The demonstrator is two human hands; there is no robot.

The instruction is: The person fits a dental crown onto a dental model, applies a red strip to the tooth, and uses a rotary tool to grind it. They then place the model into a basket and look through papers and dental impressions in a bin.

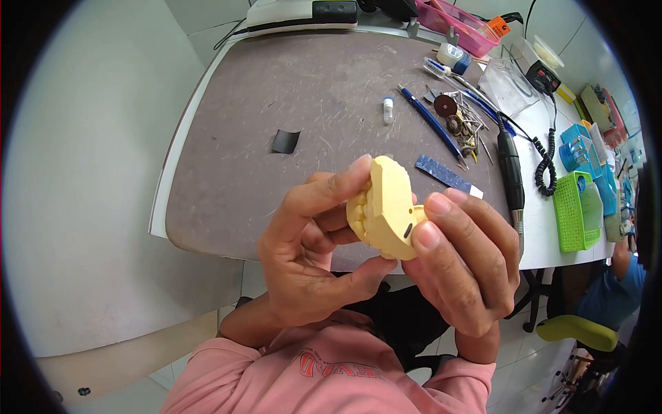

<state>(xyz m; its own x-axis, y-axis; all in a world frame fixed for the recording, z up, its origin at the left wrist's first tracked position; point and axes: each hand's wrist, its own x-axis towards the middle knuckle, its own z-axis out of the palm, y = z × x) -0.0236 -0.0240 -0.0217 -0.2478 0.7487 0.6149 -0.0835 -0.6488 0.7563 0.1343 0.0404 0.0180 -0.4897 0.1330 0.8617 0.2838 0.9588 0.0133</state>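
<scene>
A yellow dental cast (389, 200) is held up over the front edge of the bench, between both hands. Its smooth base faces up and right, with a dark slot and a small hole in it; tooth shapes show along the left side. My left hand (310, 241) grips it from the left, index finger at the top and thumb at the bottom. On the right, my right hand (465, 259) pinches its lower right end with thumb and fingers. Just behind lies a blue speckled strip (445, 174) with a white end.
On the grey mat (227, 186) lie a black square (285, 141), a small white-capped vial (388, 110), a blue pen-like tool (434, 124) and several rotary bits (465, 127). A black handpiece (510, 169) and a green basket (576, 214) stand right. A person in blue (614, 297) is at far right.
</scene>
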